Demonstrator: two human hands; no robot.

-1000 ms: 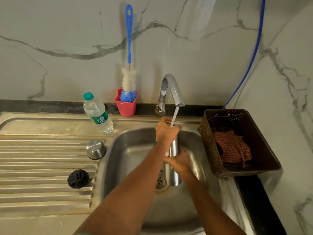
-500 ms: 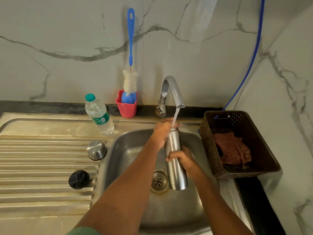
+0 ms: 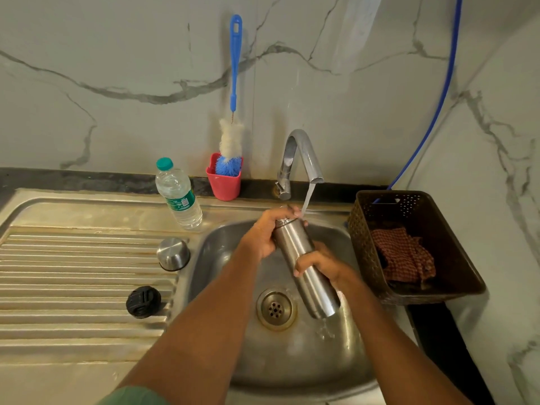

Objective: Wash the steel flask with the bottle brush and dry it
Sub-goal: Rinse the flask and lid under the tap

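Left hand [image 3: 261,235] grips the steel flask [image 3: 315,287] at its mouth, partly hiding the opening; right hand [image 3: 324,264] clasps its middle; base points toward five o'clock.

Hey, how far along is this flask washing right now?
Done: the steel cap and black stopper are off, lying on the drainboard. In hand: the left hand grips the neck of the steel flask and the right hand its middle, tilting it under the running tap. Left: the bottle brush stands in its red holder, so scrubbing remains, and the checked cloth lies in the basket, so drying too.
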